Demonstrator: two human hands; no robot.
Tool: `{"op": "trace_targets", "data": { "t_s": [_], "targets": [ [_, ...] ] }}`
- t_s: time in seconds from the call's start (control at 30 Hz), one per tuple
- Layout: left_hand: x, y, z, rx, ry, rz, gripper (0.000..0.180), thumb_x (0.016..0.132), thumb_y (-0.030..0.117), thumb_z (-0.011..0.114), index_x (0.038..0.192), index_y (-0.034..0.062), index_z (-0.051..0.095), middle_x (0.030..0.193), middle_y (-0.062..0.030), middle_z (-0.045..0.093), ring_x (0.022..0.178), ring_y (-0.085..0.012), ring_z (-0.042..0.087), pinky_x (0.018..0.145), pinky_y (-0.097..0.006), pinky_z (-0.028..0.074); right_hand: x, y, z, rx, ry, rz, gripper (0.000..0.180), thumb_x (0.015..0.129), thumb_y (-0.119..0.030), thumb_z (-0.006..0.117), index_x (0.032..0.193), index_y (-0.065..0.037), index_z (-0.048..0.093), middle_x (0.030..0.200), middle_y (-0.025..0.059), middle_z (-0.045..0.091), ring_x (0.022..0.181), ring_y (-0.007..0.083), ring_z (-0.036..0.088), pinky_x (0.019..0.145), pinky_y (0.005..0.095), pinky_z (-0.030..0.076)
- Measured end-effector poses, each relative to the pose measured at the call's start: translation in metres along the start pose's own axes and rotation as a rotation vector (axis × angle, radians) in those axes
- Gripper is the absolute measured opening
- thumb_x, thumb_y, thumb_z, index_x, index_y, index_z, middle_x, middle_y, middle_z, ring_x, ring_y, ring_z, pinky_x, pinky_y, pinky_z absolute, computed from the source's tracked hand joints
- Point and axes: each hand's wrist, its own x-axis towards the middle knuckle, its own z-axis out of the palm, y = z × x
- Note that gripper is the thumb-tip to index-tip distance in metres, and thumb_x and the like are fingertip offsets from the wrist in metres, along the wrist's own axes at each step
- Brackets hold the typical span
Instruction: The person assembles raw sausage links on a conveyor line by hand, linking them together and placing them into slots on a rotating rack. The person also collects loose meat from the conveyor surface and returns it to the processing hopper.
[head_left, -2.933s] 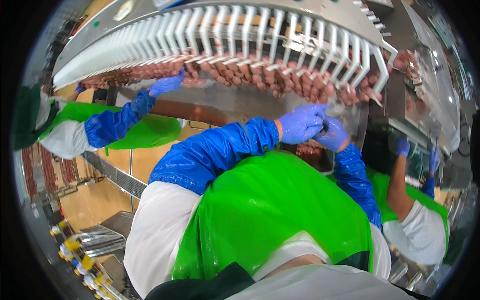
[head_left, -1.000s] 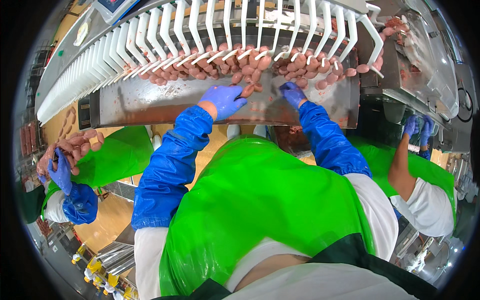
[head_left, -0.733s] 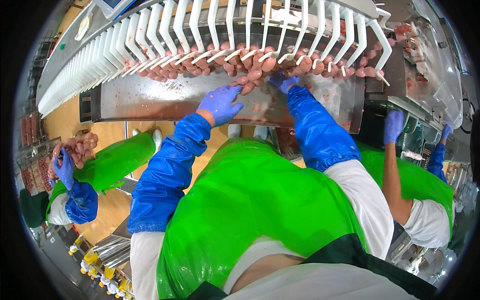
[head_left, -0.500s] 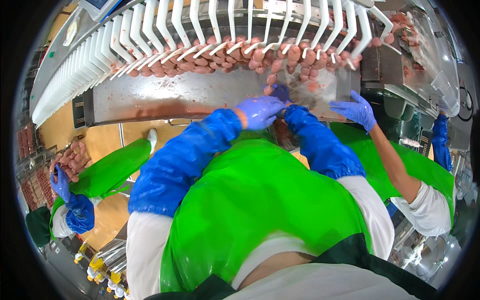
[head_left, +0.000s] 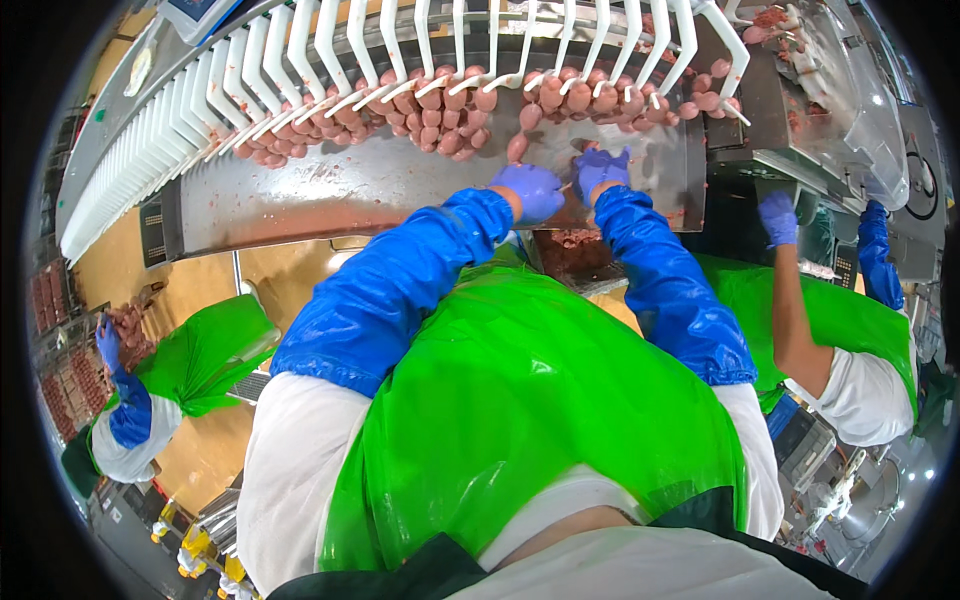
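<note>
A string of pink sausage links [head_left: 517,148] hangs from the white hooks down to my left hand [head_left: 532,190]. That hand, in a purple glove, is closed at the lower end of the string. My right hand [head_left: 602,170], gloved alike, is just to its right over the metal tray [head_left: 300,195], fingers curled and partly hidden. A thin pale strand seems to run between the two hands; what the right one grips is too small to name. More sausage links [head_left: 440,115] hang in bunches along the hooks, above the tray.
A curved row of white hooks [head_left: 345,50] spans the far side. Below my hands is a container of reddish meat bits [head_left: 570,262]. At right, a co-worker's gloved hand [head_left: 778,218] is near the machine [head_left: 850,120]. Another co-worker [head_left: 135,400] handles sausages at far left.
My hands, close together before, have come apart, the right one moving to the right. The hooks with their sausages have shifted left. The co-worker's hand at right has drawn away from the tray.
</note>
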Motion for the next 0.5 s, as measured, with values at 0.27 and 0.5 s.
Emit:
{"op": "trace_targets", "data": {
  "t_s": [0.27, 0.5],
  "targets": [
    [-0.142, -0.038, 0.011, -0.783, 0.896, -0.023, 0.014, 0.091, 0.013, 0.052, 0.089, 0.0056, 0.064, 0.099, -0.0065, 0.061, 0.097, -0.0239, 0.059, 0.088, -0.037, 0.047, 0.006, 0.044, 0.024, 0.475, -0.285, -0.009, 0.039, 0.088, -0.034, 0.060, 0.119, -0.010, 0.064, 0.120, 0.0094, 0.065, 0.114, 0.0271, 0.060, 0.098, 0.0461, 0.043],
    [-0.172, -0.059, 0.066, -1.710, 0.779, -0.325, 0.017, 0.097, 0.023, 0.051, 0.105, 0.0110, 0.060, 0.106, -0.0035, 0.061, 0.105, -0.0195, 0.059, 0.090, -0.041, 0.049, -0.001, -0.104, -0.034, 1.877, -0.514, -0.277, 0.036, 0.100, -0.030, 0.047, 0.117, -0.003, 0.062, 0.116, 0.0076, 0.063, 0.110, 0.0206, 0.057, 0.099, 0.0357, 0.045]
  ]
}}
